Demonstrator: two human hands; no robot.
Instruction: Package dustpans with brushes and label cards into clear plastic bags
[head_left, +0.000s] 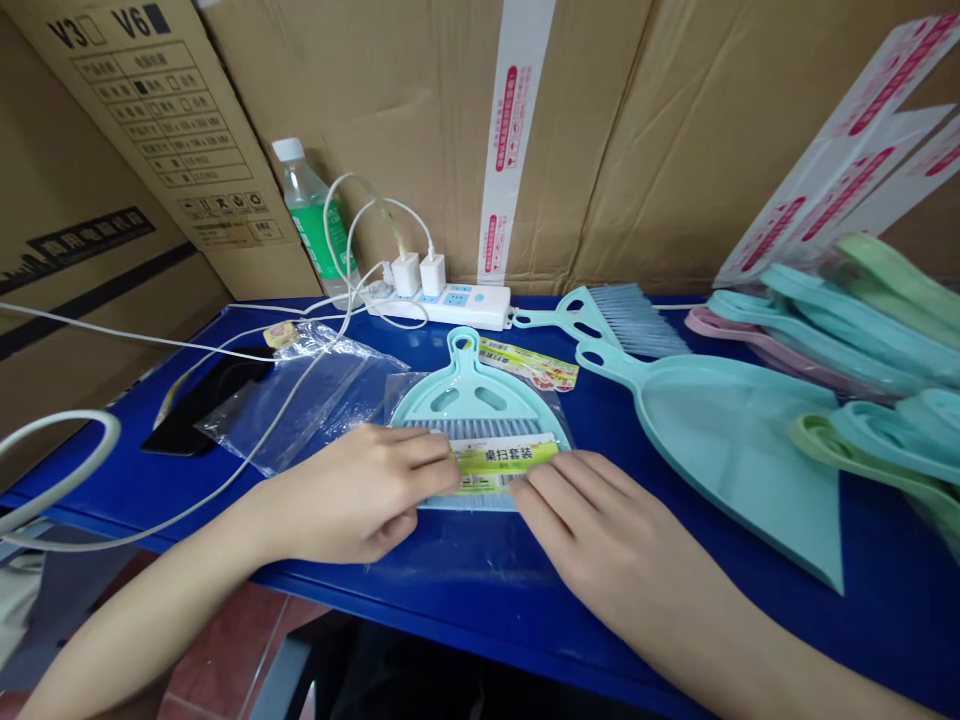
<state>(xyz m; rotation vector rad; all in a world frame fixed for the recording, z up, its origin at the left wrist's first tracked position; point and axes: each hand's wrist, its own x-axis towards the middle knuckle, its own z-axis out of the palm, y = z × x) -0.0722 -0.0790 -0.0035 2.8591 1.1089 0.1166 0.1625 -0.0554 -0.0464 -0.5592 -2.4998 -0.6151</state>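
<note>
A small turquoise brush lies in a clear plastic bag on the blue table, handle pointing away from me. Across its bristles sits a yellow-green paper label. My left hand pinches the label's left end with curled fingers. My right hand presses flat on the label's right end, fingers together and stretched.
A turquoise dustpan and a second brush lie to the right, with stacked pastel dustpans beyond. Another label, empty clear bags, a phone, a power strip, cables and a bottle sit behind. Cardboard boxes wall the back.
</note>
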